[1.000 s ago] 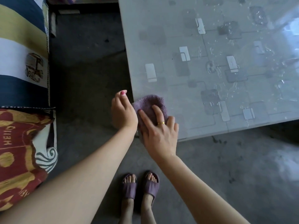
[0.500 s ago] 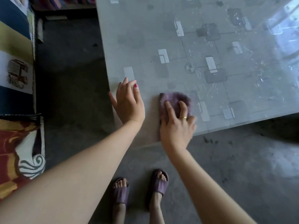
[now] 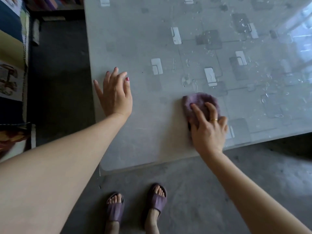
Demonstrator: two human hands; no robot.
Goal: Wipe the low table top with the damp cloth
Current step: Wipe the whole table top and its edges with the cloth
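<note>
Flatly, a fuzzy, bunched purple cloth [image 3: 200, 101] was pressed onto the glossy grey table top [image 3: 152, 129] near its front edge by the right hand [image 3: 208, 132], whose fingers [image 3: 196, 112] were laid almost straight and slightly apart across the pile. The left hand [image 3: 114, 96] was rested on the smooth surface beside the left edge, fingers spread wide. Beaded water [image 3: 264, 100] was scattered over the rectangle-patterned area beyond the cloth.

Dim, soft daylight enters from beyond and right of the right hand [image 3: 208, 130], throwing white glare across the table [image 3: 143, 39] top there. Left of the left hand [image 3: 114, 95] the floor [image 3: 59, 81] lies in deep shadow; frame edges bend and blur slightly.
</note>
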